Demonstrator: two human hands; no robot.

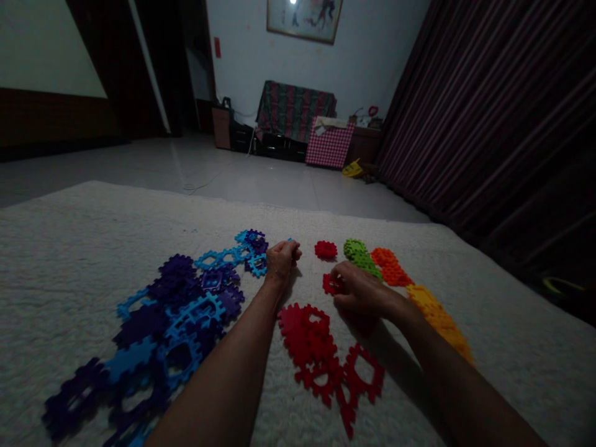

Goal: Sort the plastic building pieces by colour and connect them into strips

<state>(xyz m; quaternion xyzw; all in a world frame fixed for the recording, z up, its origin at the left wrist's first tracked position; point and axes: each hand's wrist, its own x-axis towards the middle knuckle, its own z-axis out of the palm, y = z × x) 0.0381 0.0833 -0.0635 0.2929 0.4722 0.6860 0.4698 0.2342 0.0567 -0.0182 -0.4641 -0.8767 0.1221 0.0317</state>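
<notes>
My left hand (281, 259) is closed, knuckles up, over the mat beside the blue and purple pieces. A sliver of light blue (289, 239) shows at its fingertips, but most of what it holds is hidden. My right hand (357, 290) pinches a red toothed plastic building piece (330, 284) between thumb and fingers. Below it spreads a pile of red toothed pieces (305, 338), some solid and some with open middles. A small stack of red pieces (326, 249) lies just beyond the right hand.
Purple and light blue pieces (174, 279) lie heaped at the left. Green pieces (356, 249), orange pieces (391, 267) and yellow pieces (437, 320) form groups at the right. The pale mat (223, 214) ends at a tiled floor (279, 181); a dark curtain (493, 112) hangs at right.
</notes>
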